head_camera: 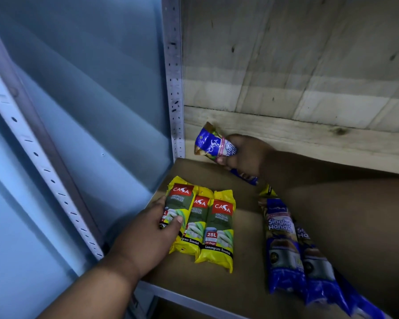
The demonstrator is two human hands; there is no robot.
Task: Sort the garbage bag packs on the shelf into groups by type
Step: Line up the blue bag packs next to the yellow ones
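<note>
Three yellow Casa garbage bag packs (pixel 219 229) lie side by side at the front left of the brown shelf board (pixel 244 286). My left hand (pixel 152 236) grips the leftmost yellow pack (pixel 177 203) with thumb across it. Near the back, my right hand (pixel 247 155) holds a blue Casa pack (pixel 211 142) lifted and tilted; its lower end pokes out under the hand. Two blue Singlet Handle packs (pixel 283 247) lie at the front right, partly under my right forearm. A yellow pack corner (pixel 268 191) peeks out beside the forearm.
A perforated white metal upright (pixel 174 77) stands at the shelf's back left corner, with a blue-grey side panel (pixel 90 100) beyond. Rough wooden planks (pixel 297 65) form the back wall. Another slotted upright (pixel 44 166) runs diagonally at the left.
</note>
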